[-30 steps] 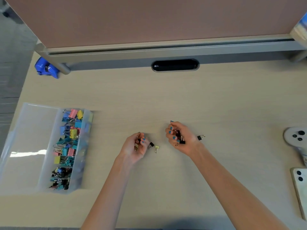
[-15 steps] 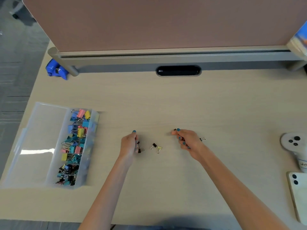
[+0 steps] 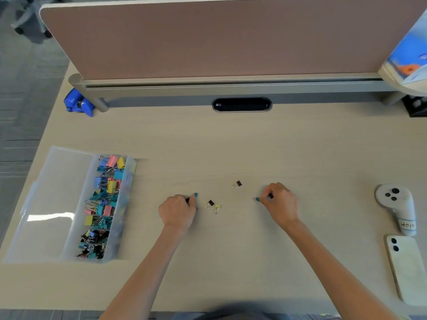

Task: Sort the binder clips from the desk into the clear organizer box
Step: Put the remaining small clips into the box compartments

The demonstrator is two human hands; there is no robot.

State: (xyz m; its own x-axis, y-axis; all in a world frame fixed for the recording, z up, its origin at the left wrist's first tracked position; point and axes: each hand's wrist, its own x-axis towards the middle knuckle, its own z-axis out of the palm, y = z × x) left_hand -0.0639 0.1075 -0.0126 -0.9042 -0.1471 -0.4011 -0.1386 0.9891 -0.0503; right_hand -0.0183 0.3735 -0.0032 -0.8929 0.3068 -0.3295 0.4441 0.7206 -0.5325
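Note:
Three small binder clips lie loose on the desk between my hands: a black clip farthest back, another black clip and a yellow clip side by side. My left hand rests knuckles-up on the desk, its fingers curled round small black clips that barely show. My right hand is curled too, with a black clip pinched under its fingers. The clear organizer box stands at the left, lid open, its compartments holding several coloured and black clips.
A white controller and a white phone lie at the desk's right edge. A blue clamp sits at the back left under the pink partition. A black cable slot is in the desk's rear.
Both hands have turned palm-down and lowered to the desk, moving apart. A black clip now lies on the desk between them, further back than the other two.

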